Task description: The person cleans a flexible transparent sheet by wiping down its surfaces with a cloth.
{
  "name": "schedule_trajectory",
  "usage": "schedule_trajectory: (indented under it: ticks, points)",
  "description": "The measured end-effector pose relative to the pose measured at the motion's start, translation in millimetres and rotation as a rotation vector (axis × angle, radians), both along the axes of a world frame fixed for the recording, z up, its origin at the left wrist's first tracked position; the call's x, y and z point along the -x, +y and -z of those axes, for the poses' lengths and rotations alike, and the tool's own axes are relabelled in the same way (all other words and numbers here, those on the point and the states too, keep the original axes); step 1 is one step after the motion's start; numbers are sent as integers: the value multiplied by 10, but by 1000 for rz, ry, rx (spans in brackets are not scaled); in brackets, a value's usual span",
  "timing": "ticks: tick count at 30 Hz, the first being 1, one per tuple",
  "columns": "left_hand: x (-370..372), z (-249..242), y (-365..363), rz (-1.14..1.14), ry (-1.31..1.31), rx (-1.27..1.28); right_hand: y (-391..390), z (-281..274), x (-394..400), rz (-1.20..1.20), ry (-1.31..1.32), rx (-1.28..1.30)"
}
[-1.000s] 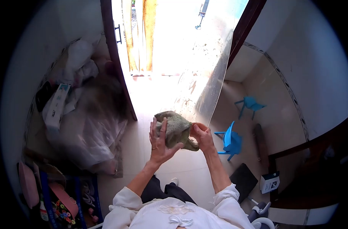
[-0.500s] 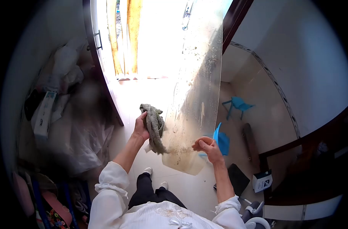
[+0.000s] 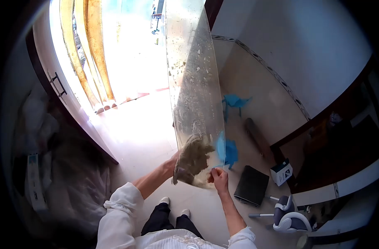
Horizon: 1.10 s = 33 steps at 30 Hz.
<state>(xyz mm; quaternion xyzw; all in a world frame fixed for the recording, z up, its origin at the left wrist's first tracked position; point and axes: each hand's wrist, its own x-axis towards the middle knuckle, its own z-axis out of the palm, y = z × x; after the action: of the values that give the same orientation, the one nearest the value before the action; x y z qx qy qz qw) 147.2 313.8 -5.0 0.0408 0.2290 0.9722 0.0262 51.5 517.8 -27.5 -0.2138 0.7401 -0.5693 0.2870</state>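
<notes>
A long clear plastic curtain strip (image 3: 195,97), spotted with dirt and water drops, hangs in front of me. My right hand (image 3: 219,177) is closed on its lower right edge. A damp-looking grey-brown rag (image 3: 192,159) lies spread against the strip's lower end and seems to show through the plastic. My left hand (image 3: 172,162) is at the rag's left side, holding it; its fingers are hidden behind the strip and rag.
A bright doorway with yellowish strips (image 3: 96,50) is ahead, beside a door (image 3: 52,83) with a dark handle. Blue stools (image 3: 229,153), a brown log-like roll (image 3: 258,139), a dark flat box (image 3: 251,185) and a white box (image 3: 281,172) stand right. Plastic-covered items (image 3: 73,182) lie left.
The rag has moved right from beside the strip onto its lower part and spread out. My right hand has shifted down to the strip's edge. The view has turned right.
</notes>
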Motion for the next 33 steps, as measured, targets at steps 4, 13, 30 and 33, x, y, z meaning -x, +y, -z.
schedule_trajectory:
  ticks: [4, 13, 30, 33]
  points:
    - [-61, 175, 475, 57, -2, 141, 42, -19, -95, 291, 607, -102]
    - [964, -1424, -1251, -256, 178, 33, 226, 11, -79, 263, 761, -137]
    - [7, 426, 461, -100, 133, 505, 240, 187, 77, 248, 845, -138]
    - [89, 65, 135, 59, -149, 30, 117, 90, 9, 243, 813, -101]
